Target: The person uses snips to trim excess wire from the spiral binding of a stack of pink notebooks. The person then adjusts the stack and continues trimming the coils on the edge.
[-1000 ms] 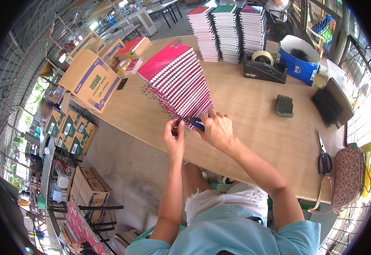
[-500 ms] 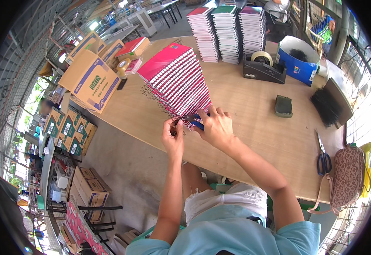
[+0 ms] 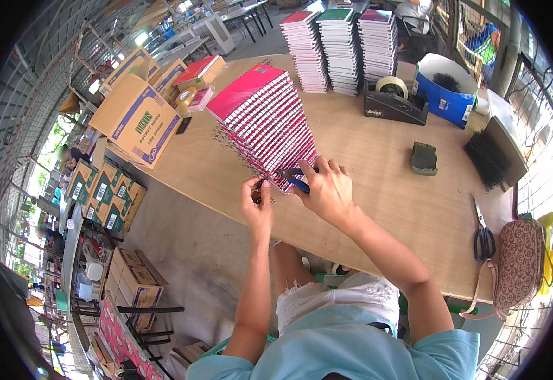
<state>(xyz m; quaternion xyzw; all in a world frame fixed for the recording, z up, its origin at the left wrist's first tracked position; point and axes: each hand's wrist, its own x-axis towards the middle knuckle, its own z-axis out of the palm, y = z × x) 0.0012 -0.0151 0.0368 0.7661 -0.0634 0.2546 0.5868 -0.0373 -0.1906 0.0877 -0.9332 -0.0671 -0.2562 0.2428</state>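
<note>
A tall stack of spiral notebooks (image 3: 257, 104) with pink-red covers stands at the table's near left edge, its white-and-red bound side toward me. Dark wire coil ends (image 3: 224, 138) stick out along its left side. Low at the stack's near corner, my left hand (image 3: 259, 206) is closed, thumb and fingers pinching dark spiral wire; the exact grip is partly hidden. My right hand (image 3: 328, 190) is wrapped round blue-handled cutting pliers (image 3: 300, 183). Their dark jaws point left against the lowest notebooks, just right of my left fingertips.
Three notebook stacks (image 3: 340, 54) stand at the back, beside a black tape dispenser (image 3: 394, 109) and a blue bin (image 3: 444, 101). On the right lie a dark block (image 3: 424, 158), a brush (image 3: 485, 158), scissors (image 3: 482, 234) and a patterned pouch (image 3: 520, 259). Cartons (image 3: 140, 123) crowd the left.
My left fingers have drawn slightly left, away from the plier jaws. The pliers have tilted a little at the stack's corner, still in my right hand.
</note>
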